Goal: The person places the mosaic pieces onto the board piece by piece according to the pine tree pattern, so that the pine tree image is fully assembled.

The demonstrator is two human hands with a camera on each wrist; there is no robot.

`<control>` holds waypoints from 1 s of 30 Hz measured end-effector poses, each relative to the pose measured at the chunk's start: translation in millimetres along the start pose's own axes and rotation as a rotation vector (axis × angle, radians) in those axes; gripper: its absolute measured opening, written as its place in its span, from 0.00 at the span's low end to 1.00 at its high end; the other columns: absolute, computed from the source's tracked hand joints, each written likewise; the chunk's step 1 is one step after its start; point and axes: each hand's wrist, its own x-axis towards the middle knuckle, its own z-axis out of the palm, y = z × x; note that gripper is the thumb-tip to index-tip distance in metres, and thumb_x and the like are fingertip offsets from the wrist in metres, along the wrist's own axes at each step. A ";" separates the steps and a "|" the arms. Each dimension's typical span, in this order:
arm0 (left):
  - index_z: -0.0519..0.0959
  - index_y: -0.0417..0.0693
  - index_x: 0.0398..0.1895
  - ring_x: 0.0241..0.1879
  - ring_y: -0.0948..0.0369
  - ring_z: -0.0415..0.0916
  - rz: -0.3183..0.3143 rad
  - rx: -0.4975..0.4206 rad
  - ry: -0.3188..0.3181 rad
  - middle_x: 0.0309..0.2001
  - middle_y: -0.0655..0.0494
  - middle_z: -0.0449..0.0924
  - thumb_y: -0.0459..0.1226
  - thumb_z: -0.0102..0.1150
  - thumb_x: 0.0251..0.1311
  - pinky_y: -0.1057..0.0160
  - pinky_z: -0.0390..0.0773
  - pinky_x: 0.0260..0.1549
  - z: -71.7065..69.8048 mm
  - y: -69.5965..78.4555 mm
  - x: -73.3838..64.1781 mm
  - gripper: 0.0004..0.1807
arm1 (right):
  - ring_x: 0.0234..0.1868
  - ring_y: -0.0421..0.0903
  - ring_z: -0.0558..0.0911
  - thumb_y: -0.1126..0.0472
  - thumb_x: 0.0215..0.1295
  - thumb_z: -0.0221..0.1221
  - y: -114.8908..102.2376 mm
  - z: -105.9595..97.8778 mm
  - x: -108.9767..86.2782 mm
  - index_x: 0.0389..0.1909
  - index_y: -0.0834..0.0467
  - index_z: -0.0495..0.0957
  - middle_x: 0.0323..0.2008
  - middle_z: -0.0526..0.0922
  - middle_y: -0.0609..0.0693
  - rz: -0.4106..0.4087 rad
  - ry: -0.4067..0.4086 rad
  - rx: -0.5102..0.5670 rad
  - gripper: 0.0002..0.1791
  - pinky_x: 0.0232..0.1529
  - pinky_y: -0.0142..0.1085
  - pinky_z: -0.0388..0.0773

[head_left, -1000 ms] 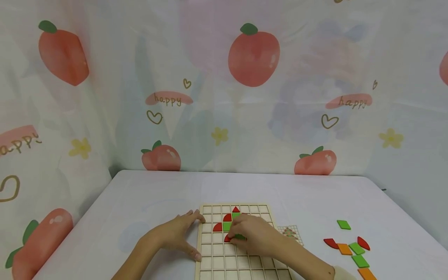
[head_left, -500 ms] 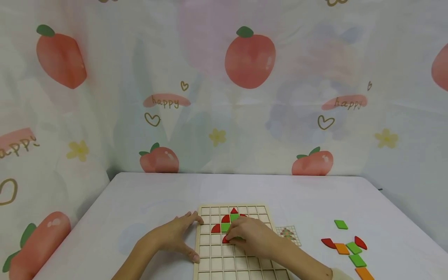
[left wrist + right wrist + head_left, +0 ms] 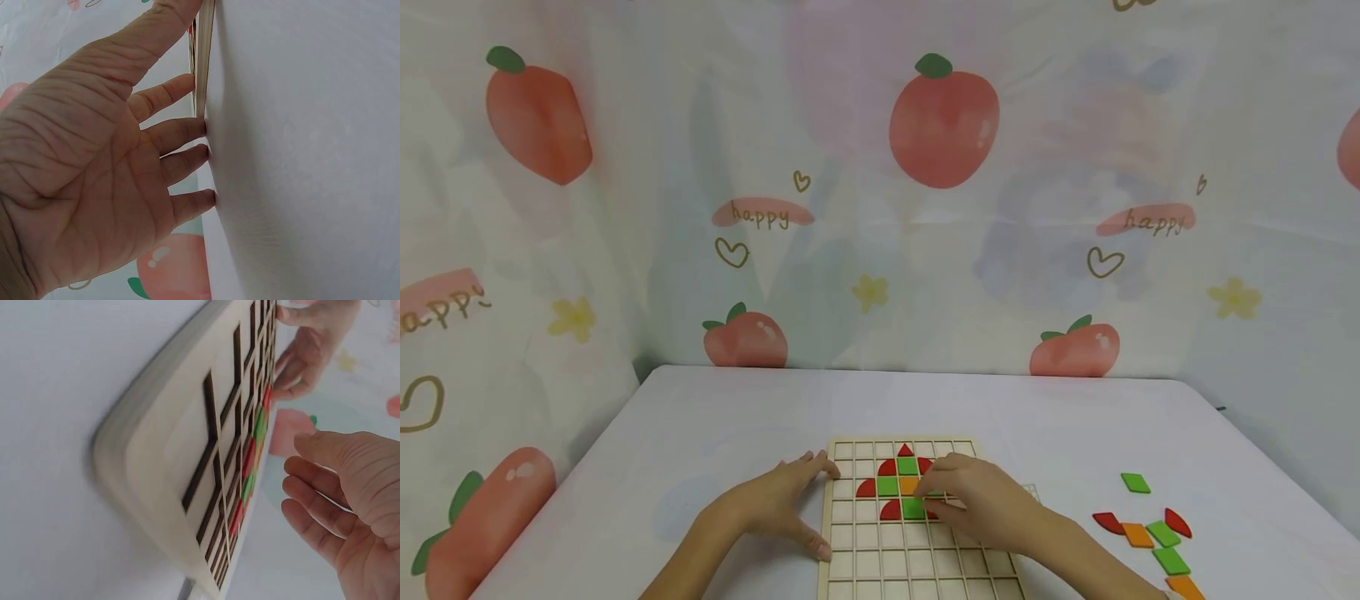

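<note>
wooden grid board (image 3: pixel 865 564) lies flat on the white worktop (image 3: pixel 722 417) at the lower centre of the head view, its near end cut off by the frame's bottom edge. in its upper part sit flat pieces — a red triangle (image 3: pixel 906 450) at the top, a green square (image 3: pixel 907 466) below it, then an orange square (image 3: pixel 908 485) near the middle, with red quarter-rounds (image 3: pixel 866 488) stepping down the left. the left hand (image 3: pixel 775 496) has its grip spread wide, thumb and forefinger against the board's left edge. the right hand (image 3: pixel 981 500) hovers over the pieces, fingertips by the orange square; its grip is loosely spread — thumb apart from the fingers in the right wrist view. loose pieces (image 3: pixel 1171 560) in red, green and orange lie at the lower right, and a card (image 3: pixel 1031 490) shows partly behind the right hand.
</note>
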 end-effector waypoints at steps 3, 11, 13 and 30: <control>0.70 0.60 0.61 0.78 0.35 0.48 -0.002 0.001 -0.002 0.78 0.38 0.56 0.50 0.86 0.37 0.29 0.52 0.71 -0.6 1.6 -0.1 0.46 | 0.41 0.40 0.84 0.67 0.62 0.70 4.6 -9.1 -9.3 0.41 0.51 0.86 0.40 0.86 0.39 0.011 0.028 0.001 0.10 0.39 0.30 0.83; 0.70 0.59 0.61 0.78 0.36 0.48 -0.016 0.002 -0.009 0.79 0.38 0.55 0.50 0.86 0.37 0.29 0.51 0.72 -0.5 1.8 0.0 0.46 | 0.42 0.39 0.83 0.67 0.60 0.71 14.8 -27.1 -30.9 0.43 0.49 0.85 0.41 0.85 0.37 0.065 0.092 -0.032 0.13 0.39 0.33 0.84; 0.70 0.60 0.61 0.78 0.36 0.48 -0.020 0.003 -0.007 0.79 0.38 0.55 0.51 0.86 0.36 0.29 0.51 0.72 -0.3 1.9 0.0 0.46 | 0.41 0.39 0.82 0.68 0.60 0.71 17.0 -31.4 -35.7 0.43 0.49 0.85 0.41 0.85 0.38 0.081 0.111 -0.025 0.14 0.36 0.33 0.82; 0.70 0.61 0.61 0.78 0.34 0.48 -0.024 0.001 0.000 0.79 0.38 0.55 0.50 0.86 0.35 0.29 0.52 0.71 0.1 2.5 -0.3 0.46 | 0.36 0.33 0.81 0.76 0.45 0.75 44.4 -53.0 -80.3 0.43 0.47 0.84 0.39 0.86 0.35 0.045 0.328 -0.141 0.27 0.36 0.21 0.77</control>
